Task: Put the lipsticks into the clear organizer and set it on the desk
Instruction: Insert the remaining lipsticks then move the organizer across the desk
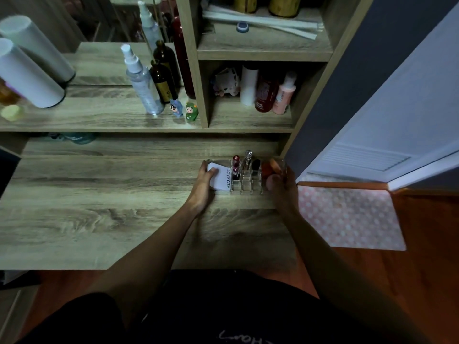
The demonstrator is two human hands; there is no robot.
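The clear organizer [246,186] rests on the wooden desk [104,209] near its right edge. Three lipsticks stand upright in its back slots: a dark red one [236,167], a silver one [247,160] and a black one [255,166]. A white box marked "4U2 skin" [222,178] fills its left part. My left hand [204,186] grips the organizer's left end, fingers over the white box. My right hand [282,188] holds the right end, partly covering an orange-red item [270,167] there.
On the shelf above stand a spray bottle [141,83], brown bottles [162,81], two small figurines [183,111] and white cylinders [27,75]. A cubby holds red and pink bottles [273,94]. A pink dotted box [347,217] sits right of the desk.
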